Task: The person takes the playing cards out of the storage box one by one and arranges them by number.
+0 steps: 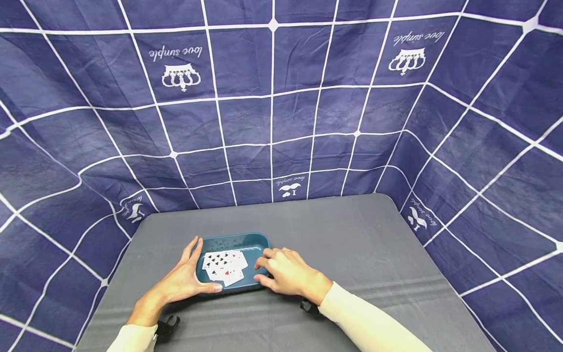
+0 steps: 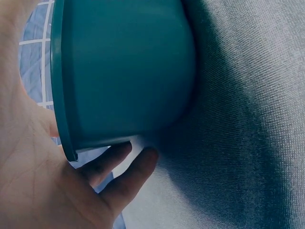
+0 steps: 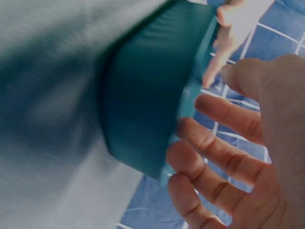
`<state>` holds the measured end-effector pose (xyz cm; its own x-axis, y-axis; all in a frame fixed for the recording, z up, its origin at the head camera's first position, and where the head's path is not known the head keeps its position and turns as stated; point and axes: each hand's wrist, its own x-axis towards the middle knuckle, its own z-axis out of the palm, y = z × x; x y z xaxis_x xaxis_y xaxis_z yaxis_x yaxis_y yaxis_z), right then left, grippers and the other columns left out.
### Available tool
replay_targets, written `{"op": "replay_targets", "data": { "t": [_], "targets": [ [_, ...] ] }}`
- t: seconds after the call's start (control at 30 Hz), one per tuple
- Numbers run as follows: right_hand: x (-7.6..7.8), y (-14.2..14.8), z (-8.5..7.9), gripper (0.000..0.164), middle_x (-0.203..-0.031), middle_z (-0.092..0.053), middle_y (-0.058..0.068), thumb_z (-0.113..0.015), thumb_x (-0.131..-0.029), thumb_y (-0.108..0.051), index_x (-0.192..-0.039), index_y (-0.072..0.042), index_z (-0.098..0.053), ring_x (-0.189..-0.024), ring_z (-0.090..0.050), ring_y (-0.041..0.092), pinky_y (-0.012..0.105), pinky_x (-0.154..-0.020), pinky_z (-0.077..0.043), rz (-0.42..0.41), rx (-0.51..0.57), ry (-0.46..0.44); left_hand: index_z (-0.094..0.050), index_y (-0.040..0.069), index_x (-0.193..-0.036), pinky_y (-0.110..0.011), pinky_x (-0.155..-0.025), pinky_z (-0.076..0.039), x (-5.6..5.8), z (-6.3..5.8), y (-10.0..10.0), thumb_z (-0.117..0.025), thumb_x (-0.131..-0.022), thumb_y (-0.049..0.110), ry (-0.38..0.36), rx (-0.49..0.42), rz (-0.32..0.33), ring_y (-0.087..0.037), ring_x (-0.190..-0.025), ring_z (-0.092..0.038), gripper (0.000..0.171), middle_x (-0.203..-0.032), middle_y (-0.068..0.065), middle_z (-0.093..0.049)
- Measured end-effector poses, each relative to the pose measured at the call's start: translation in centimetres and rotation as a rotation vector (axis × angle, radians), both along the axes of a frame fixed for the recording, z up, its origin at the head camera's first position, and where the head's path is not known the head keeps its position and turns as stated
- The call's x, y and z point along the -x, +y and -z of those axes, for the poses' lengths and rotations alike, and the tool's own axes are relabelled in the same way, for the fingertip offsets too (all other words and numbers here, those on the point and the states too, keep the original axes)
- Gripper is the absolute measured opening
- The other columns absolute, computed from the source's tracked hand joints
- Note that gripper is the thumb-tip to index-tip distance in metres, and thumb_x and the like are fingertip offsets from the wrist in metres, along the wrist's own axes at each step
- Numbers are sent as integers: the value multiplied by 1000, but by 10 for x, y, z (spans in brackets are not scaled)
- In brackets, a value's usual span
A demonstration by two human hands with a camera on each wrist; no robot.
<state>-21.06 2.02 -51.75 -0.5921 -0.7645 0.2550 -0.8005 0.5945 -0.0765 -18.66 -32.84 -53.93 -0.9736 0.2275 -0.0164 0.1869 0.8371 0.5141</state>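
A blue-green rectangular tray (image 1: 257, 264) sits on the grey surface, with several playing cards (image 1: 224, 264) overlapping face up in its left part. Black spades and red hearts show on them. My left hand (image 1: 182, 278) holds the tray's left end, its thumb along the near rim and fingers around the left side; the left wrist view shows fingertips (image 2: 143, 164) by the outer wall. Over the right rim reaches my right hand (image 1: 286, 271), fingers loosely bent and holding nothing. Its fingertips (image 3: 183, 157) are at the rim in the right wrist view; contact is unclear.
The tray rests on a grey cloth-covered table (image 1: 325, 230) with its far edge near a blue curtain (image 1: 246, 117) with white grid lines. That curtain also hangs along both sides. A black strap (image 1: 167, 327) is on the left wrist.
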Motion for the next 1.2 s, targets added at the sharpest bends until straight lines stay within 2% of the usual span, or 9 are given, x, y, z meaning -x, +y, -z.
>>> {"op": "replay_targets", "data": {
  "t": [0.13,0.3,0.43,0.6,0.77,1.03,1.2],
  "targets": [
    [13,-8,-15,25,-114,-78,-8,-79,-113,-46,-129,-29,-87,-90,-75,9,34,-86,-62,-34,-24,-8,-12,-9,-183,-72,-121,-53,1,1,-2,-106,-73,67,5,-13,4,-66,-161,-48,164,-191,-33,-10],
    [29,-26,-32,31,-128,-77,-7,-79,-113,-42,-141,-29,-83,-107,-79,13,36,-93,-62,-93,-77,-42,-14,-9,-183,-70,-120,-54,1,2,-4,-107,-72,65,10,-7,13,-65,-158,-51,163,-190,-34,-13],
    [38,-43,-38,36,-134,-75,-6,-80,-112,-40,-146,-29,-80,-114,-79,12,35,-94,-62,-139,-156,-52,-13,-9,-183,-69,-119,-55,1,3,-4,-107,-73,64,9,9,13,-65,-156,-54,162,-189,-34,-13],
    [51,-63,-34,41,-140,-74,-6,-82,-111,-38,-150,-29,-78,-116,-80,11,36,-94,-65,-186,-228,-71,-14,-9,-183,-69,-120,-54,1,5,-5,-107,-72,67,23,-3,6,-64,-156,-54,164,-189,-34,-13],
    [63,-80,-26,49,-151,-71,-8,-85,-110,-33,-157,-30,-73,-132,-76,11,38,-106,-65,-218,-272,-136,-14,-9,-183,-69,-122,-53,2,6,-5,-106,-72,69,29,-18,8,-63,-157,-54,164,-190,-32,-14],
    [80,-105,-13,65,-169,-63,-7,-89,-106,-21,-166,-28,-66,-154,-64,13,34,-127,-54,-269,-304,-225,-14,-8,-183,-71,-122,-52,4,4,-6,-106,-74,67,30,-19,17,-63,-158,-52,161,-190,-31,-14],
    [83,-121,-8,72,-178,-55,-11,-88,-105,-13,-169,-34,-62,-163,-55,11,36,-134,-48,-278,-337,-271,-14,-7,-184,-71,-124,-51,3,5,-7,-105,-75,67,26,-24,20,-62,-162,-48,160,-191,-31,-13]
  ]
}}
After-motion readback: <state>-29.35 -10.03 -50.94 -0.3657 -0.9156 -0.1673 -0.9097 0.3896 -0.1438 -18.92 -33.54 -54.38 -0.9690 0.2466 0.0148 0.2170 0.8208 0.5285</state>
